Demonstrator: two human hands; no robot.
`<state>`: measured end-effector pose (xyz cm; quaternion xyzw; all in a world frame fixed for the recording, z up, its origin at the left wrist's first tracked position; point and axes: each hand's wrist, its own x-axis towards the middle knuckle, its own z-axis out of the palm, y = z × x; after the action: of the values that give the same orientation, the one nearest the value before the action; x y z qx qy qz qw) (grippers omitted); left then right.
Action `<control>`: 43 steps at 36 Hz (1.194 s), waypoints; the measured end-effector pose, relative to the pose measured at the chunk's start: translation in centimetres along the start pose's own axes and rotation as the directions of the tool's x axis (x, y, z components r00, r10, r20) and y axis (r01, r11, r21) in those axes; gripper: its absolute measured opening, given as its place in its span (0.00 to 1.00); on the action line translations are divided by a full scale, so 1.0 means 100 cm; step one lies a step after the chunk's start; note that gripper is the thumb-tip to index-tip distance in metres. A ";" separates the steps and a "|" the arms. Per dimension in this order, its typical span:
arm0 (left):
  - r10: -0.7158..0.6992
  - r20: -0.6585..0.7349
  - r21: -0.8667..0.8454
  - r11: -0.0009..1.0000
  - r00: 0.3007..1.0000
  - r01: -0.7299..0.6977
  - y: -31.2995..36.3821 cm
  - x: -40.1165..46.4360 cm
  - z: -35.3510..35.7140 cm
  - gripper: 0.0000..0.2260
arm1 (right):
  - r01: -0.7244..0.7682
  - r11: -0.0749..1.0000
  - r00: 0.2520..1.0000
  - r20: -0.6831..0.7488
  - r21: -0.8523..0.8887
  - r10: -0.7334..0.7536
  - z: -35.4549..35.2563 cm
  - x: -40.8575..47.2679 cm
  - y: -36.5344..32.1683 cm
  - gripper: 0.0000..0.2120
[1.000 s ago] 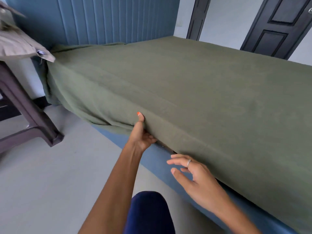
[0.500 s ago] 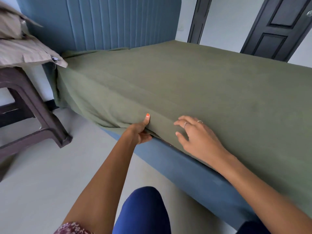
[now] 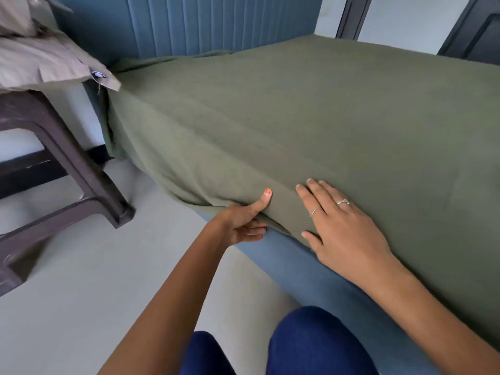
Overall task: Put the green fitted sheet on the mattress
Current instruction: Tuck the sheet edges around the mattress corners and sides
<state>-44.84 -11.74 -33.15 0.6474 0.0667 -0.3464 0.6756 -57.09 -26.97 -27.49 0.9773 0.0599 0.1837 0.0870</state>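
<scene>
The green fitted sheet [image 3: 311, 117] covers the whole top of the mattress and hangs down its near side; the mattress itself is hidden under it. My left hand [image 3: 243, 223] grips the sheet's lower hem at the near side, thumb on the outside, fingers curled beneath the edge. My right hand [image 3: 341, 228] lies flat with straight fingers on the sheet just to the right, pressing on the mattress side. At the far left corner by the headboard the sheet hangs loose in folds.
A blue bed base [image 3: 305, 277] runs under the mattress and a blue padded headboard [image 3: 189, 23] stands behind it. A dark stool [image 3: 81, 169] with beige cloth [image 3: 46, 63] on it stands at the left. Dark doors [image 3: 476, 31] are at the back right. My knees [image 3: 311, 345] are below.
My right hand rose from beside the bed base onto the sheet and now lies flat on it. My left hand keeps its grip on the hem. The view moved closer.
</scene>
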 end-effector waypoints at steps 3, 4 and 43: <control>-0.021 0.042 0.039 0.999 0.999 0.020 0.000 0.014 -0.005 0.24 | -0.003 1.000 0.999 -0.036 -0.012 0.002 0.009 0.001 -0.002 0.41; -0.031 0.058 0.045 0.999 0.998 0.028 0.000 0.017 -0.005 0.23 | -0.008 1.000 0.998 -0.055 -0.008 0.007 0.012 0.001 -0.001 0.40; -0.326 0.747 0.644 0.571 0.579 -0.510 0.047 0.079 -0.086 0.12 | -0.535 0.704 0.679 -0.258 0.467 0.688 0.022 0.036 -0.032 0.11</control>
<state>-33.25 -7.23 -34.82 0.6491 -0.4547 -0.5478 0.2678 -53.22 -23.64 -28.87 0.8750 -0.2274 0.3909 -0.1726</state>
